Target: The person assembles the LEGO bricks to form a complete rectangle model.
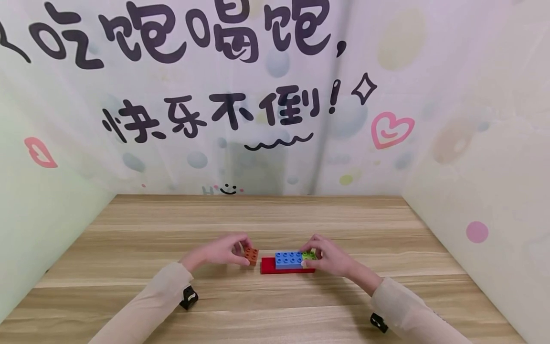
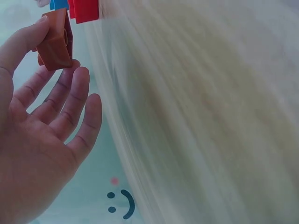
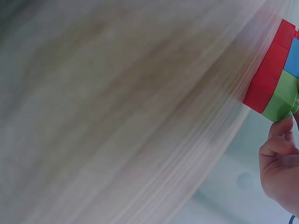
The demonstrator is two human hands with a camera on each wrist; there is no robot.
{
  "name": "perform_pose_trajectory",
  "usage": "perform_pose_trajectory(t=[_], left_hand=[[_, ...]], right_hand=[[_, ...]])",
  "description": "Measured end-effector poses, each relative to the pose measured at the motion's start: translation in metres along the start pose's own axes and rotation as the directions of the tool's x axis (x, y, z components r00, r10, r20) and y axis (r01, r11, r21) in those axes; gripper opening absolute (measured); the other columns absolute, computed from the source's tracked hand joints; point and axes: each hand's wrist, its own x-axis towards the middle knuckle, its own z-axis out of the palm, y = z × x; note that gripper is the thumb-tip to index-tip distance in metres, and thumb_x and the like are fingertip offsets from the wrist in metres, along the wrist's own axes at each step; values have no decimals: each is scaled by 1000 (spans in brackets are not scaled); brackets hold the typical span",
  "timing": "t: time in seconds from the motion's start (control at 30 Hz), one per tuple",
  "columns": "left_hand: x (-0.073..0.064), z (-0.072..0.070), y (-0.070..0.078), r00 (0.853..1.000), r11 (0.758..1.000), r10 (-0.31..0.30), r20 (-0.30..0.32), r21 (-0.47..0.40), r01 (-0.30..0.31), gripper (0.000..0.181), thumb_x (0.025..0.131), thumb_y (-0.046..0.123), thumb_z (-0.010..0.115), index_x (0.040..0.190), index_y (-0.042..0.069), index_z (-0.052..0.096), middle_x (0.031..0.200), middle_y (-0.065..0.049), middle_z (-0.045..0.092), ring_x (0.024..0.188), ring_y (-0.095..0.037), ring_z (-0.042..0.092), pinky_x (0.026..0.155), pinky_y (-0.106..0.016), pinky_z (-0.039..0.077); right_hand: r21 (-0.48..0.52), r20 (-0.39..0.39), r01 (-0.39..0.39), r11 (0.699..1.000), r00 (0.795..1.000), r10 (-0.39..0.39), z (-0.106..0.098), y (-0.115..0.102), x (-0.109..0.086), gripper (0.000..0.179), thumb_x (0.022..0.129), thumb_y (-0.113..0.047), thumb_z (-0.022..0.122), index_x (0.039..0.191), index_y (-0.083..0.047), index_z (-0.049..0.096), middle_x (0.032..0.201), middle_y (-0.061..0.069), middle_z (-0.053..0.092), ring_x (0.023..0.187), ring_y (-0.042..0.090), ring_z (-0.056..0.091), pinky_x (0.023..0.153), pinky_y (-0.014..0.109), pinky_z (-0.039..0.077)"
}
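Observation:
My left hand (image 1: 225, 249) pinches an orange-brown building brick (image 1: 252, 257) between thumb and fingertips, just left of a small brick stack. In the left wrist view that brick (image 2: 55, 44) is tilted, its hollow side partly showing. The stack has a red base (image 1: 268, 266) on the table, with a long blue brick (image 1: 288, 260) and a light-green brick (image 1: 308, 256) side by side on top. The red base's left end is uncovered. My right hand (image 1: 332, 258) holds the green brick at the right end; in the right wrist view a digit touches the green brick (image 3: 281, 95).
The wood-grain table (image 1: 266, 310) stretches around the stack. Behind it hangs a white printed backdrop (image 1: 240, 167), and pale side walls (image 1: 472, 191) border the table. A black wrist device (image 1: 189, 297) is on the left arm, another (image 1: 379, 322) on the right.

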Motion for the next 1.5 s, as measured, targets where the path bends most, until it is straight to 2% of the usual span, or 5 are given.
perform_pose_trajectory(t=[0.47,0.77,0.97,1.23,1.5], left_hand=[[3,5,9,1000,1000,-13,-4,8,13,30,79,25,67,99,11,52,89,5,51,81,-18,51,69,-28,43],[8,12,13,1000,1000,13,-20,9,-13,28,80,26,66,99,11,53,88,5,51,81,-17,52,71,-29,44],[11,16,16,1000,1000,10,-26,14,-9,28,80,26,66,99,10,52,88,5,52,81,-16,52,71,-28,44],[14,21,15,1000,1000,6,-26,15,-5,30,80,28,66,100,11,52,90,5,52,81,-14,52,72,-30,44],[19,26,14,999,1000,-5,-39,31,6,30,79,31,66,100,14,53,90,7,52,77,-10,52,68,-25,44]], right_hand=[[2,-12,13,1000,1000,-13,2,4,2,27,78,-27,68,101,-13,63,85,-1,47,64,13,43,54,22,35],[-1,-16,29,1000,999,-29,2,4,2,27,78,-26,68,100,-12,64,85,0,48,63,14,43,54,22,35],[-1,-12,25,1000,1000,-25,2,4,2,27,78,-27,68,100,-12,64,85,-1,47,64,15,43,54,22,35],[0,-13,22,1000,1000,-22,1,3,2,26,78,-26,68,100,-12,64,85,-1,48,64,15,43,54,23,35],[-6,-22,44,999,999,-44,1,3,2,26,78,-26,68,99,-12,64,85,0,49,62,12,43,53,23,36]])
